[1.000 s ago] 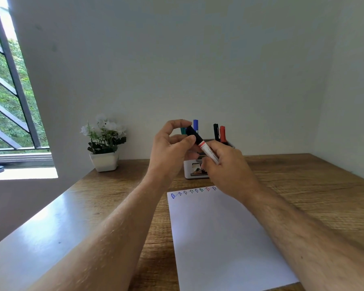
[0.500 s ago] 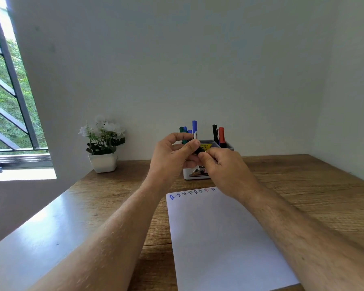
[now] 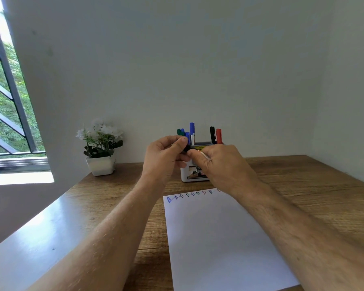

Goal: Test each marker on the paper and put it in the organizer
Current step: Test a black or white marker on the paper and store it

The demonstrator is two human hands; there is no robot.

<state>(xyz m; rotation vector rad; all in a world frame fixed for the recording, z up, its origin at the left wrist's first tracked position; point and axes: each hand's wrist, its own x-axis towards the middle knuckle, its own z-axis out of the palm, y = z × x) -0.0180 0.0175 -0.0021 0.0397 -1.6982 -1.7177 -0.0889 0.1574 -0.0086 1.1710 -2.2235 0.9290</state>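
Both hands meet above the desk in front of the white organizer [image 3: 185,175]. My left hand [image 3: 164,158] pinches the black cap end of a marker [image 3: 202,153], and my right hand [image 3: 221,164] grips its white barrel; most of the marker is hidden by fingers. The organizer holds several upright markers: green and blue ones [image 3: 191,131] at its left, a black one [image 3: 212,134] and a red one [image 3: 219,135] at its right. A white paper [image 3: 214,238] lies on the desk below my hands, with a row of small coloured test marks [image 3: 189,195] along its far edge.
A white pot with white flowers [image 3: 100,148] stands on the wooden desk [image 3: 303,185] left of the organizer, against the wall. A barred window [image 3: 6,97] is at the far left. The wall closes the desk's far side and right side.
The marker was tilted up and plainly visible a second ago; now my hands have drawn together and lowered slightly, covering most of it, with the left fingers on its cap end.
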